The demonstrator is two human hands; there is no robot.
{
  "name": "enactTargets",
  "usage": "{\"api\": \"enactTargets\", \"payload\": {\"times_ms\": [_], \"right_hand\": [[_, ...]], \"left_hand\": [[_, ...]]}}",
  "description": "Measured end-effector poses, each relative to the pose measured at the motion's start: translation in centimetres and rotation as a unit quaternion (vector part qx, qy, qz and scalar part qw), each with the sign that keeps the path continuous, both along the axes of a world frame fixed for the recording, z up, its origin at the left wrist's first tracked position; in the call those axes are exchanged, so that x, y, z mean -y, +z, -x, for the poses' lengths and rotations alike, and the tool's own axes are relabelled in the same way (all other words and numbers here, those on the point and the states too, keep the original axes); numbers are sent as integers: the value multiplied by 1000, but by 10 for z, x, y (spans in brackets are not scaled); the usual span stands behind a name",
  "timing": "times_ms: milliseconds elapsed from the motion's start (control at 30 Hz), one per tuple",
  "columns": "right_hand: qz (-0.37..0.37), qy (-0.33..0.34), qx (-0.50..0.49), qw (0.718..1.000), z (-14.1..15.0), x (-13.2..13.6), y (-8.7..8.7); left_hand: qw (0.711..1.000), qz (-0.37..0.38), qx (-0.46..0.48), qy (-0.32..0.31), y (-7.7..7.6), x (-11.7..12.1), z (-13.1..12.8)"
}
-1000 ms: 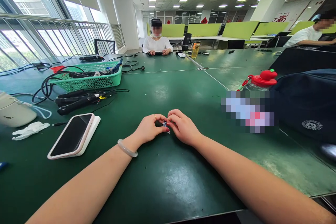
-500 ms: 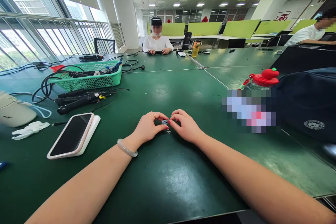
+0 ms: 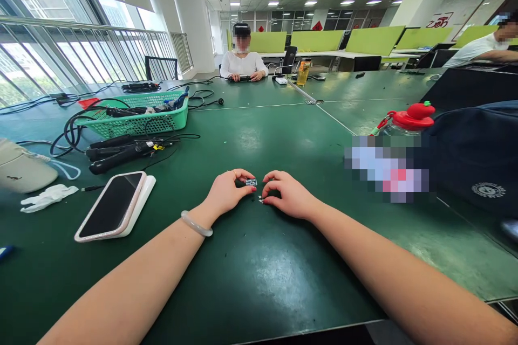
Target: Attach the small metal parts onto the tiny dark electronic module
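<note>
Near the middle of the frame, both hands rest on the green tabletop (image 3: 259, 280), forearms laid flat on it, which steadies the fingers for fine work on something very small. The left hand (image 3: 226, 194) pinches a tiny blue-and-white part (image 3: 251, 182) between thumb and forefinger, holding it just off the surface with its face turned up. The right hand (image 3: 289, 195) is curled with its fingertips pressed down beside a few small pale bits (image 3: 261, 200) lying on the tabletop; it touches or nearly touches them, and I cannot tell whether its grip has anything in it. The part sits at the very tip of the left grip, between the two hands. At left of the frame a phone (image 3: 111, 205) lies face up, well apart.
</note>
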State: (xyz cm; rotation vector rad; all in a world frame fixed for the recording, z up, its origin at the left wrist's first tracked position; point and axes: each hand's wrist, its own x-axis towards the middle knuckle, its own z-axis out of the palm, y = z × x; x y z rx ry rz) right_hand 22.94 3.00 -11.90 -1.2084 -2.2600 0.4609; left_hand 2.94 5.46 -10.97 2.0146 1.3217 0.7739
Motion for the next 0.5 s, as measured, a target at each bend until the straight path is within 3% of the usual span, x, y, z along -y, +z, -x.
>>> {"api": "enactTargets", "payload": {"times_ms": [500], "right_hand": [[-39, 37, 36, 998, 3, 3, 1]], "left_hand": [[999, 21, -17, -22, 3, 2, -3]]}}
